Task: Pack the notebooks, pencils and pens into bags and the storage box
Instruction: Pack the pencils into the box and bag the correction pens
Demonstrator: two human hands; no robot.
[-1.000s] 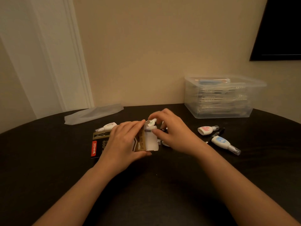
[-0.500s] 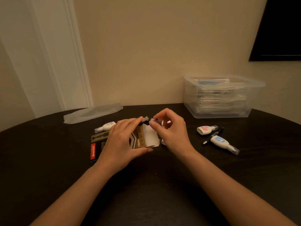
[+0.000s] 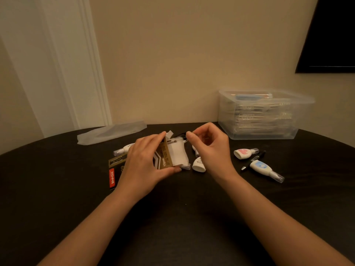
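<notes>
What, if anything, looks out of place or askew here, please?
Nothing is spilled or visibly damaged. Loose items lie at mixed angles: a pink correction pen, a blue correction pen beside a black pen. The left hand holds the gold box tilted, flap open; the right hand pinches a dark pen at its mouth.

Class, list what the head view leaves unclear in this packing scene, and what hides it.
- Head view: thin dark item pinched by the right hand: too small to identify.
- Inside the gold box: hidden by its walls and the left hand.
- Inside the storage box: blurred behind its cloudy wall.
</notes>
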